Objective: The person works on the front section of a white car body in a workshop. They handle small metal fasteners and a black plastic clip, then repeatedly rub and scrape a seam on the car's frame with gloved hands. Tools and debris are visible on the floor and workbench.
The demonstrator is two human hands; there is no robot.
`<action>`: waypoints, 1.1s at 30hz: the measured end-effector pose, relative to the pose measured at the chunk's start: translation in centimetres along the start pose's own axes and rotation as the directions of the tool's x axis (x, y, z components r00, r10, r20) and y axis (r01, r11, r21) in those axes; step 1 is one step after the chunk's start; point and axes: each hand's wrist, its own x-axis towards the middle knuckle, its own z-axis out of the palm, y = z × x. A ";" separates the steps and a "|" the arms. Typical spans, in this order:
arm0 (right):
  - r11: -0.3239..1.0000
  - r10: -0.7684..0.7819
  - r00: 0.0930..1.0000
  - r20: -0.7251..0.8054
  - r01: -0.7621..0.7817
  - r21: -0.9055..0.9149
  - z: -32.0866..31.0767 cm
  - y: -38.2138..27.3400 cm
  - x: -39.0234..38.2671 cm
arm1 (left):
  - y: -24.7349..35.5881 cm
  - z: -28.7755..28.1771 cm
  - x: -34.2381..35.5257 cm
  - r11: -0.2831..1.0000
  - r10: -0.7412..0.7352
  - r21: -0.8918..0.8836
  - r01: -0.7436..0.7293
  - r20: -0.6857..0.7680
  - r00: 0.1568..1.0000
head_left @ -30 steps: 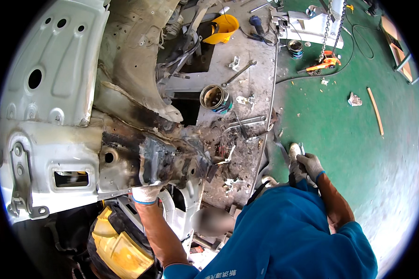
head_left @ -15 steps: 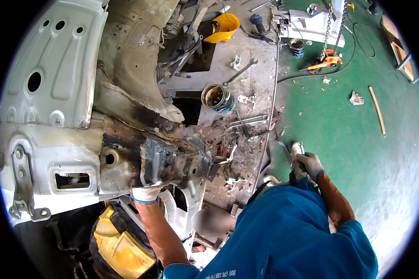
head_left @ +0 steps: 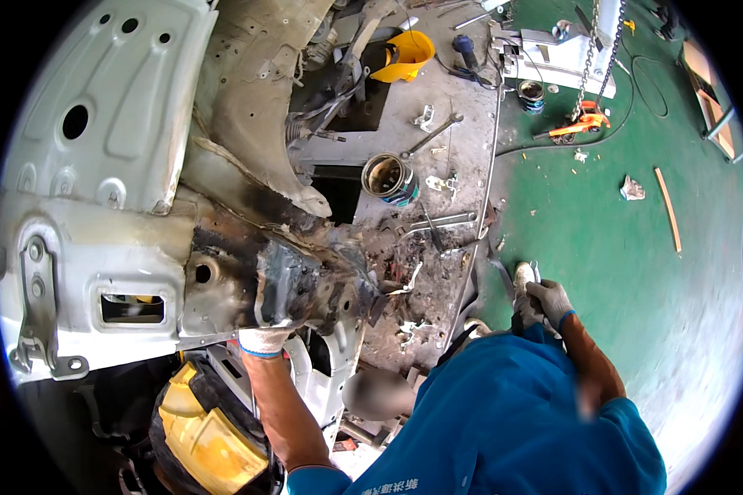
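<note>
My left hand (head_left: 264,340), in a white knit glove with a blue cuff, is against the lower edge of the scorched grey car-body rail (head_left: 285,289). Its fingers are hidden by the rail. At my right side, near my leg, my gloved right hand (head_left: 551,299) is closed around what looks like a silver wrench (head_left: 536,271), whose bright end shows past the fingers. The rail is blackened and rough around a bare grey patch, with a round hole to its left. White-green body panels (head_left: 99,124) join it at the left.
An open paint can (head_left: 388,179) stands on the dirty metal bench (head_left: 421,305) with wrenches (head_left: 437,134) and a yellow cap (head_left: 404,56). Below left sits a yellow-and-black object (head_left: 210,429). An orange chain hoist (head_left: 582,122) and a wooden strip (head_left: 669,210) are on the green floor.
The view has shifted slightly, so the car body sits a little right and higher at the left. Both hands keep nearly the same places.
</note>
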 end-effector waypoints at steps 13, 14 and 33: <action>1.000 -0.013 1.000 0.007 0.013 0.013 -0.5 -1.6 -0.7 | -1.3 2.2 -2.2 0.974 -0.128 -0.173 0.145 0.102 0.986; 1.000 -0.014 1.000 0.003 0.014 0.007 -0.5 -1.7 -0.7 | -1.3 2.1 -2.0 0.954 -0.166 -0.238 0.184 0.093 0.982; 0.998 -0.027 0.999 0.030 0.029 -0.059 0.8 -1.4 -0.8 | 1.0 1.5 0.2 0.933 -0.178 -0.305 0.193 0.075 0.981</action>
